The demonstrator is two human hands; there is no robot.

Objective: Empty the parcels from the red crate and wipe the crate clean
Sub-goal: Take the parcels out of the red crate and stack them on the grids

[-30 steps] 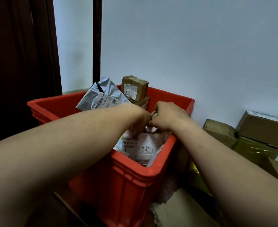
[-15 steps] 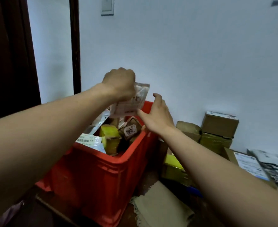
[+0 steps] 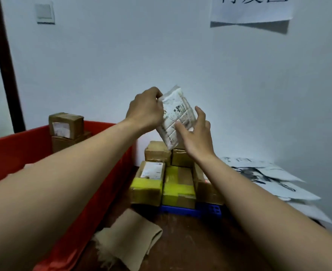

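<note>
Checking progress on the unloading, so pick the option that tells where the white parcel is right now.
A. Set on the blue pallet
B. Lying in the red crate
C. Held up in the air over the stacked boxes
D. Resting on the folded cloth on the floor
C: the left hand grips the white parcel by its top edge, above the stacked boxes and clear of the red crate.

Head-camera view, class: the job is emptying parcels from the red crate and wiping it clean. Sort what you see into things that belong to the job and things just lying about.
Belongs to the job:
red crate
white parcel, pinched by the left hand
right hand, open beside it
boxes still in the crate
beige cloth, probably for wiping

Just lying about:
wall switch
paper sign
printed sheets
</note>
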